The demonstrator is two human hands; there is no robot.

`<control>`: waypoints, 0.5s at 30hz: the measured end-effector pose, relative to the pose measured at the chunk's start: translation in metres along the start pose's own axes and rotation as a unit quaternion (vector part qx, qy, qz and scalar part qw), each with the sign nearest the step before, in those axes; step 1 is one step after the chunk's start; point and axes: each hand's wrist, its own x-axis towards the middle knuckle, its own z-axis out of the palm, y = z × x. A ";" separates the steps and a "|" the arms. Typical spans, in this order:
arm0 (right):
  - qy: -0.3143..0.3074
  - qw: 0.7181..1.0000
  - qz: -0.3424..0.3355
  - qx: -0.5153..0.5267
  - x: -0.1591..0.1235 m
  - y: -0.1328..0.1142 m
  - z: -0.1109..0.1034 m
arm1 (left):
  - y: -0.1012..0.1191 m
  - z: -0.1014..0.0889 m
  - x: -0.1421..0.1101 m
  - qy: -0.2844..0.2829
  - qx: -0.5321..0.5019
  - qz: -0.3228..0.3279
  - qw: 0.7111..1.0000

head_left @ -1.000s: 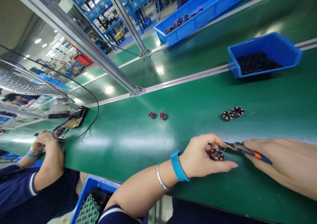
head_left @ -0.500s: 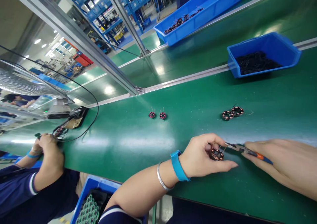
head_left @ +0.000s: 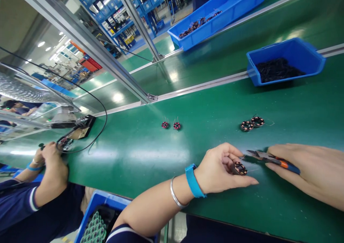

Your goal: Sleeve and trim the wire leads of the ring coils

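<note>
My left hand (head_left: 221, 169) pinches a small round copper-wound coil (head_left: 239, 168) just above the green belt (head_left: 150, 153), its thin wire leads trailing to the right. My right hand (head_left: 309, 173) grips orange-and-blue handled pliers (head_left: 271, 159), whose metal jaws point left and sit a little apart from the coil. A blue band and a silver bangle circle my left wrist. Two more coils (head_left: 252, 123) lie side by side on the belt beyond my hands.
Two smaller coils (head_left: 171, 125) rest mid-belt. A blue bin of black parts (head_left: 285, 62) and a long blue bin of coils (head_left: 215, 12) stand at the back. A co-worker's hands (head_left: 49, 157) work at the left by a cabled tool. A blue crate (head_left: 95, 225) sits below the edge.
The pliers' jaws have drawn back to the right, away from the coil. My left hand has turned the coil slightly. The co-worker's hands shifted a little.
</note>
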 end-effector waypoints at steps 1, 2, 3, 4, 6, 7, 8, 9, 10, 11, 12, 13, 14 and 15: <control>-0.006 1.000 0.002 -0.003 -0.001 0.000 0.000 | -0.001 0.000 0.000 -0.003 0.001 -0.001 1.000; -0.010 1.000 0.003 -0.008 -0.001 0.000 0.001 | -0.002 -0.001 -0.001 -0.005 0.002 -0.001 1.000; -0.012 1.000 0.004 -0.015 -0.002 0.000 0.002 | -0.003 -0.001 -0.001 -0.007 0.004 0.000 1.000; -0.010 1.000 0.005 -0.023 -0.002 -0.001 0.003 | -0.004 -0.002 -0.001 -0.010 0.005 0.001 1.000; 0.008 0.999 0.007 -0.037 -0.004 -0.001 0.006 | -0.004 -0.002 -0.002 -0.016 0.004 0.011 1.000; 0.018 0.999 0.007 -0.041 -0.005 0.000 0.008 | -0.004 -0.002 -0.002 -0.018 0.005 0.018 1.000; 0.024 0.999 0.007 -0.044 -0.006 0.001 0.009 | -0.004 -0.002 -0.002 -0.019 0.008 0.023 1.000; 0.027 0.999 0.005 -0.046 -0.007 0.001 0.011 | -0.004 -0.002 -0.002 -0.021 0.011 0.029 0.999; 0.029 0.998 0.001 -0.049 -0.007 0.002 0.012 | -0.003 -0.002 -0.001 -0.021 0.014 0.034 0.999; 0.031 0.998 -0.004 -0.052 -0.008 0.003 0.012 | -0.003 -0.002 -0.001 -0.022 0.017 0.037 0.999; 0.033 0.998 -0.011 -0.054 -0.008 0.004 0.013 | -0.003 -0.002 -0.001 -0.022 0.018 0.038 0.999; 0.035 0.998 -0.018 -0.057 -0.008 0.005 0.013 | -0.002 -0.002 -0.001 -0.023 0.019 0.038 0.999; 0.036 0.997 -0.025 -0.058 -0.008 0.005 0.012 | -0.002 -0.002 -0.001 -0.023 0.018 0.037 0.999; 0.034 0.997 -0.031 -0.058 -0.008 0.005 0.012 | -0.002 -0.002 -0.001 -0.021 0.017 0.034 0.999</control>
